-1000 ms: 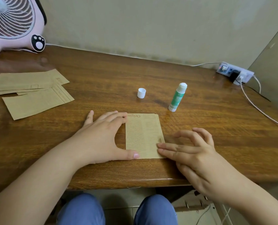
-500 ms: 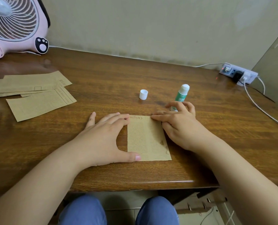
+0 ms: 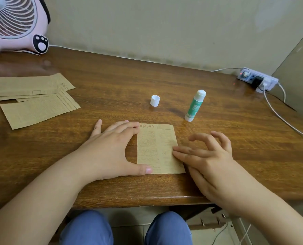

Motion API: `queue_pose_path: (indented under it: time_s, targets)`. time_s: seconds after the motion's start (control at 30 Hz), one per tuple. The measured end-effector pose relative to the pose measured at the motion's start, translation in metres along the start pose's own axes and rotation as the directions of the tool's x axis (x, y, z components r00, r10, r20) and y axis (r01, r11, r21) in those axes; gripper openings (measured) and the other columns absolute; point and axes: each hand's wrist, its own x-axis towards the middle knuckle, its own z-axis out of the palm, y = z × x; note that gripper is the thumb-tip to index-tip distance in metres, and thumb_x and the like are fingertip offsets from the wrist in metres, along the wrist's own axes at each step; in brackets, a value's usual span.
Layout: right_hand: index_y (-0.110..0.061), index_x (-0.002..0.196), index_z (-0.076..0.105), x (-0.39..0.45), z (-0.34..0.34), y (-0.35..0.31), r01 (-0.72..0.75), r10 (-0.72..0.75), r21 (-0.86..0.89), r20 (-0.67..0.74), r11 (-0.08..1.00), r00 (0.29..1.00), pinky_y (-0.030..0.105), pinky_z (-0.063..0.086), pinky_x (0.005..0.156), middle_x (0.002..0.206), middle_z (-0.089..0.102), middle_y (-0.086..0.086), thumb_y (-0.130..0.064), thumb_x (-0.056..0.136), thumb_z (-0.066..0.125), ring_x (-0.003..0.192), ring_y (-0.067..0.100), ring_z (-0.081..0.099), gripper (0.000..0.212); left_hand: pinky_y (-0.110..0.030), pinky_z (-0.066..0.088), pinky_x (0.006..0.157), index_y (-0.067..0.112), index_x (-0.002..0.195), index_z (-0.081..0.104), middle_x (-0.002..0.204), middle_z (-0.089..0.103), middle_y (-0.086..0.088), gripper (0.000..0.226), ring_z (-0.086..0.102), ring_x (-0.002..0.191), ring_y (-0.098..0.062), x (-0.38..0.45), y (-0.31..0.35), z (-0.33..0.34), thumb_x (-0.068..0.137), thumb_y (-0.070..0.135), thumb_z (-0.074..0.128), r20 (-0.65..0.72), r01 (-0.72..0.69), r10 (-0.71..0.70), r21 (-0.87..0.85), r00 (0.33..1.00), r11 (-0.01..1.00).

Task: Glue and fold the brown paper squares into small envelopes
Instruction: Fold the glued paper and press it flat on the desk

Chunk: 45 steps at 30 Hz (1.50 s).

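Since half a second ago the right hand (image 3: 209, 156) has come back from the top right corner of the folded paper (image 3: 157, 149) and is now lying along the paper's right edge, lower down and nearer the person. Two of its fingers (image 3: 184, 151) are stretching out flat and close together, pressing on that right edge, while the other fingers are lifting off the table, loosely curled and spread apart, holding nothing. The left hand (image 3: 111, 149) is keeping its place at the paper's left side: its fingers are lying straight and together over the top left corner, and its thumb is reaching along the bottom edge, so the hand is bracing the sheet flat without curling round it. The folded paper is lying flat on the wooden table (image 3: 111, 82), near the front edge and between the two hands, with printed text facing up. Behind it, well apart, the white cap (image 3: 155, 100) is standing on the table, and to the right of the cap the green glue stick (image 3: 195, 105) is standing uncapped and leaning slightly. More brown paper sheets (image 3: 35, 99) are lying overlapped at the far left. A pink fan (image 3: 14, 23) is sitting in the back left corner, and a power strip (image 3: 257, 80) with white cables is lying at the back right.
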Motion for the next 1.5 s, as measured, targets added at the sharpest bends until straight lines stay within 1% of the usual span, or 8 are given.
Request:
queue_pose_path:
  time_s: [0.23, 0.5, 0.67, 0.8, 0.93, 1.1, 1.27, 1.5]
  targets:
    - [-0.023, 0.110, 0.070, -0.020, -0.007, -0.007, 0.122, -0.127, -0.101, -0.040, 0.987, 0.991, 0.052, 0.023, 0.102, 0.116, 0.066, -0.015, -0.025, 0.077, 0.043, 0.119, 0.020, 0.046, 0.042, -0.047, -0.014, 0.115, 0.037, 0.148, 0.006, 0.152, -0.005, 0.029, 0.121, -0.014, 0.128, 0.014, 0.000, 0.000, 0.000, 0.045, 0.093, 0.033, 0.005, -0.009, 0.009, 0.001, 1.000, 1.000]
    - [-0.033, 0.119, 0.059, 0.015, 0.004, -0.032, 0.129, -0.132, 0.146, 0.014, 0.981, 0.991, 0.044, 0.019, 0.104, 0.120, 0.057, -0.022, -0.023, 0.083, 0.040, 0.120, 0.011, 0.043, 0.042, -0.047, -0.015, 0.115, 0.036, 0.149, 0.003, 0.152, -0.009, 0.030, 0.125, -0.016, 0.135, 0.010, -0.001, -0.001, 0.001, 0.041, 0.094, 0.030, 0.013, -0.013, 0.013, 0.002, 1.000, 1.000]
    - [-0.039, 0.122, 0.057, 0.029, 0.009, -0.005, -0.022, 0.021, 0.077, 0.007, 0.997, 1.000, 0.045, 0.014, 0.107, 0.121, 0.055, -0.025, -0.028, 0.083, 0.035, 0.121, 0.010, 0.042, 0.046, -0.047, -0.015, 0.115, 0.036, 0.149, 0.002, 0.152, -0.009, 0.029, 0.119, -0.017, 0.137, 0.008, 0.000, -0.003, 0.001, 0.050, 0.090, 0.039, 0.029, -0.004, 0.004, 0.000, 1.000, 1.000]
    - [-0.034, 0.122, 0.058, 0.042, 0.015, -0.017, 0.113, -0.120, 0.154, 0.041, 0.982, 0.992, 0.037, 0.012, 0.109, 0.122, 0.055, -0.022, -0.029, 0.084, 0.035, 0.121, 0.004, 0.039, 0.045, -0.046, -0.016, 0.115, 0.036, 0.149, 0.004, 0.152, -0.008, 0.030, 0.118, -0.016, 0.137, 0.009, 0.001, -0.004, 0.002, 0.050, 0.090, 0.039, 0.010, -0.012, 0.012, -0.008, 1.000, 1.000]
    - [-0.028, 0.124, 0.058, 0.065, 0.022, 0.011, -0.100, 0.103, 0.143, -0.012, 0.985, 0.995, 0.034, 0.012, 0.110, 0.125, 0.056, -0.014, -0.037, 0.081, 0.020, 0.121, 0.010, 0.046, 0.058, -0.047, -0.016, 0.115, 0.036, 0.149, 0.003, 0.152, -0.008, 0.029, 0.117, -0.016, 0.137, 0.008, 0.001, -0.004, 0.003, 0.052, 0.090, 0.040, 0.011, -0.013, 0.013, -0.002, 1.000, 1.000]
    - [-0.030, 0.120, 0.062, 0.067, 0.023, -0.005, 0.013, -0.011, 0.074, -0.023, 0.997, 1.000, 0.039, 0.012, 0.107, 0.119, 0.059, -0.020, -0.034, 0.085, 0.028, 0.120, 0.008, 0.040, 0.049, -0.045, -0.016, 0.115, 0.036, 0.149, 0.005, 0.153, -0.007, 0.029, 0.117, -0.015, 0.137, 0.009, 0.001, -0.006, 0.004, 0.051, 0.091, 0.038, -0.022, -0.021, 0.020, -0.013, 1.000, 1.000]
    - [-0.035, 0.124, 0.057, 0.069, 0.021, 0.019, -0.193, 0.193, 0.014, -0.034, 0.981, 0.981, 0.038, 0.010, 0.110, 0.126, 0.054, -0.023, -0.042, 0.084, 0.013, 0.123, 0.009, 0.036, 0.060, -0.046, -0.016, 0.115, 0.036, 0.149, 0.002, 0.153, -0.009, 0.028, 0.116, -0.016, 0.138, 0.007, -0.001, -0.004, 0.003, 0.052, 0.090, 0.035, -0.022, -0.014, 0.014, -0.001, 1.000, 1.000]
    - [-0.028, 0.138, 0.042, 0.045, 0.019, 0.005, -0.294, 0.340, 0.349, -0.077, 0.890, 0.937, 0.017, 0.026, 0.103, 0.136, 0.040, -0.017, -0.033, 0.097, 0.038, 0.128, 0.001, 0.033, 0.042, -0.049, -0.015, 0.115, 0.035, 0.150, 0.001, 0.154, -0.015, 0.023, 0.097, -0.017, 0.140, 0.000, -0.005, -0.005, 0.005, 0.073, 0.081, 0.037, -0.068, 0.049, -0.048, 0.026, 0.997, 0.998]
